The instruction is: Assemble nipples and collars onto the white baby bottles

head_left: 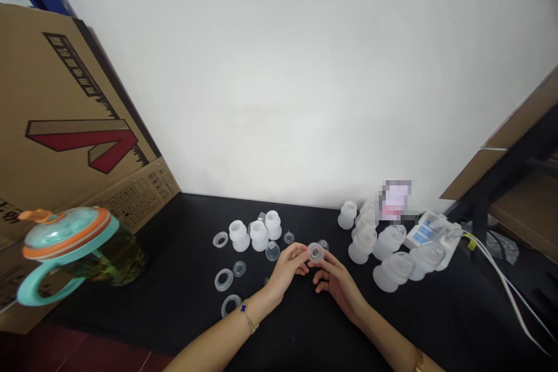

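The person's left hand (288, 270) pinches a clear ring (316, 253) between its fingertips, and the right hand (337, 282) grips the same ring from the other side, its lower fingers curled loosely. The ring is raised over the black table (305, 331); whether a soft teat already sits inside it is too small to tell. The step in hand appears to be working the small part by fingertip, and the next move seems to call for a steady left hold while the right fingers press and align.

Just beyond the ring lies a small clear piece (323, 244); to its left are a loose teat (289, 236), a clear dome (272, 250) and three white bottles (239, 235) without tops. Farther left of the ring lie three spare rings (218, 283). Well to its right stand more bottles (360, 244), several with domed tops, beside a white box (436, 232).
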A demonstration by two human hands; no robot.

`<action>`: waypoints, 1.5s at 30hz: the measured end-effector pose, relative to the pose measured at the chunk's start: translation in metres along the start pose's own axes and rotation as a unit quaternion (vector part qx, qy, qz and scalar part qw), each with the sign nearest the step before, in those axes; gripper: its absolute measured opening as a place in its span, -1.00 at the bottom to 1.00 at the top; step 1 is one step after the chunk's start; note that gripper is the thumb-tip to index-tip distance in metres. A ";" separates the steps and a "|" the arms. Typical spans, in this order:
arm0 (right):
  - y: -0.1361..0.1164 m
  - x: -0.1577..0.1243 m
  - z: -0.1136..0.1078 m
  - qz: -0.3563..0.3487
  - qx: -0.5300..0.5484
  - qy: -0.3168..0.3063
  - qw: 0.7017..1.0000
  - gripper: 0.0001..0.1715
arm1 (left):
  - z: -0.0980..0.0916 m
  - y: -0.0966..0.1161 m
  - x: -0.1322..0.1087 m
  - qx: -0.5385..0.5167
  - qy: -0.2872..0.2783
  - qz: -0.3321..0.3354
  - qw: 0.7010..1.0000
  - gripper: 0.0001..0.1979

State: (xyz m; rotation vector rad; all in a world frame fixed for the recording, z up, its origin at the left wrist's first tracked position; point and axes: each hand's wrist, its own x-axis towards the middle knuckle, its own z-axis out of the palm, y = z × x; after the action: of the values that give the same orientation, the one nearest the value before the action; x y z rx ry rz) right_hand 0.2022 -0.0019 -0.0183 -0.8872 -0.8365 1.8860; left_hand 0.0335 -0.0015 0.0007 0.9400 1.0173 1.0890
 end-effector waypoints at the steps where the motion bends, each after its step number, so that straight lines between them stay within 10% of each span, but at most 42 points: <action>1: 0.001 0.000 0.000 -0.001 -0.002 0.002 1.000 -0.43 | 0.000 0.000 0.000 0.003 -0.001 0.006 1.000 -0.59; 12: 0.006 -0.003 -0.002 -0.122 -0.136 0.062 0.981 -0.14 | 0.000 0.002 0.000 -0.001 0.026 0.013 1.000 -0.58; 23: 0.003 -0.012 -0.003 -0.239 -0.364 0.057 0.898 -0.58 | 0.002 -0.001 -0.002 0.030 0.003 0.057 0.998 -0.65; 45: 0.008 -0.004 -0.005 -0.167 -0.318 0.045 0.932 -0.47 | 0.005 -0.004 -0.007 0.103 -0.008 0.126 0.987 -0.72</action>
State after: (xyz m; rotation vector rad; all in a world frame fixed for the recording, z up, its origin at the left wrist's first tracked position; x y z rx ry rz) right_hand 0.2048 -0.0078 -0.0268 -1.1158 -1.4796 1.2735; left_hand 0.0382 -0.0099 -0.0002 1.2701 1.0307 1.1966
